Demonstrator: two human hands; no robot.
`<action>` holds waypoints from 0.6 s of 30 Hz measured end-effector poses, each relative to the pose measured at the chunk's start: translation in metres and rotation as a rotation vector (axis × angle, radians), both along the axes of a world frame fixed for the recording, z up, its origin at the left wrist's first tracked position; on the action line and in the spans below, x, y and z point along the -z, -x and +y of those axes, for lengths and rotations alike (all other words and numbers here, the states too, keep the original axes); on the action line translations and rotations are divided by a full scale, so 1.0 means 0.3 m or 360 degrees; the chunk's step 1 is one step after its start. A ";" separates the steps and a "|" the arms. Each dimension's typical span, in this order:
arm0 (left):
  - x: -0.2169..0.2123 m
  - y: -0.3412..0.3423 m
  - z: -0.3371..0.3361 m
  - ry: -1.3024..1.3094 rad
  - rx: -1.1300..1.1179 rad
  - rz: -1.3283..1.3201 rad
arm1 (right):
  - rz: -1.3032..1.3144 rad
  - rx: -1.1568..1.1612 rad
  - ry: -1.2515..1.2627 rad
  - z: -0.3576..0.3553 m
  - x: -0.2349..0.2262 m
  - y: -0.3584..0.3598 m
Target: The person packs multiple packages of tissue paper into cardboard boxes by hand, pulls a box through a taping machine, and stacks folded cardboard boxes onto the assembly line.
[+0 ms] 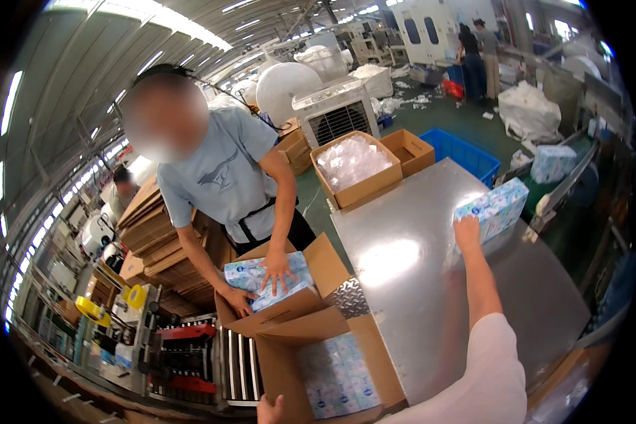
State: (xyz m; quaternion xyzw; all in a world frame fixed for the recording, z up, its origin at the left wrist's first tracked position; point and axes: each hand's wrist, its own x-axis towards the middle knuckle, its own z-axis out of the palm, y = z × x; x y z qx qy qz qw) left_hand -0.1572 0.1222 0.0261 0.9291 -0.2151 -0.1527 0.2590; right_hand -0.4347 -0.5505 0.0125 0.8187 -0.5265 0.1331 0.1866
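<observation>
The person's right hand (468, 232) was stretched out over the metal table (403, 311), its fingers clamped on the near left end of a light blue patterned pack (498, 205), which was at the far right part of the table. The left hand (270, 410) was low in view at the left side of an open cardboard box (383, 357), thumb raised; whether its fingers were closed on the cardboard could not be told. Inside that box, similar blue packs (339, 378) lay side by side at the bottom. Just beyond it stood another open box (279, 318), where a co-worker in a light blue shirt (222, 159) had both hands (278, 268) on blue packs (244, 274), the fingers of one hand spread over the top. Rollers (240, 364) lay to the left of the near box, and yellow tape rolls (136, 297) were farther left. Flat cardboard (148, 226) was stacked behind the co-worker. At the table's far edge stood a carton (367, 187) filled with clear plastic, a smaller carton (418, 148) and a blue crate (466, 152). One more blue pack (552, 164) sat beyond the table at the right.
</observation>
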 end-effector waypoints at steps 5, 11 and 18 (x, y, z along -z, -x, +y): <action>-0.132 0.091 -0.096 0.0225 0.0071 -0.0816 | -0.0016 -0.0532 0.0282 0.094 0.004 0.096; -0.127 0.242 -0.323 0.0771 0.0537 -0.0669 | -0.0039 -0.1488 -0.0391 0.628 -0.245 0.130; -0.148 0.481 -0.667 0.0489 0.1735 -0.0357 | -0.0786 -0.1515 -0.0543 0.690 -0.372 0.146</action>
